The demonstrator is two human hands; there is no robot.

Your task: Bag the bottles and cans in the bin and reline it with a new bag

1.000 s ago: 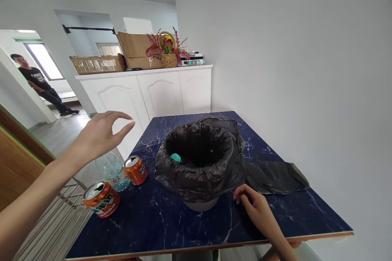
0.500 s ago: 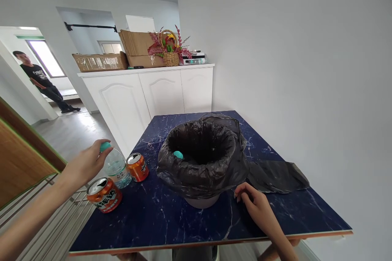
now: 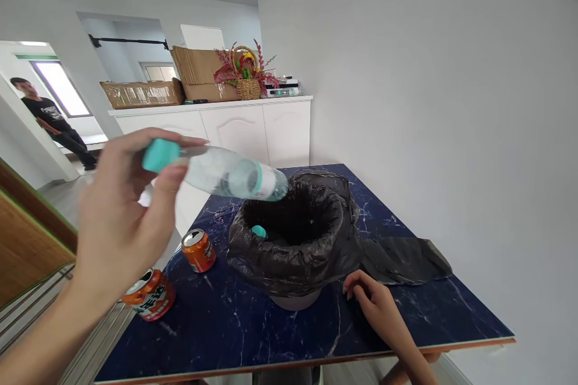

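Left hand (image 3: 126, 207) raised above a front orange can (image 3: 156, 299), rear orange can (image 3: 201, 255) on the worktop (image 3: 217, 331) just right, then clear bottle (image 3: 212, 173) — in the air, tilted slightly, teal cap (image 3: 161, 155) end closed in the left grip, base toward the bin. Black-lined bin (image 3: 295, 301) mid-worktop, teal object (image 3: 259, 231) inside — right hand (image 3: 372, 302) beside it, grip half open, empty, fingers loosely curled, black plastic (image 3: 406, 260) lying behind and right
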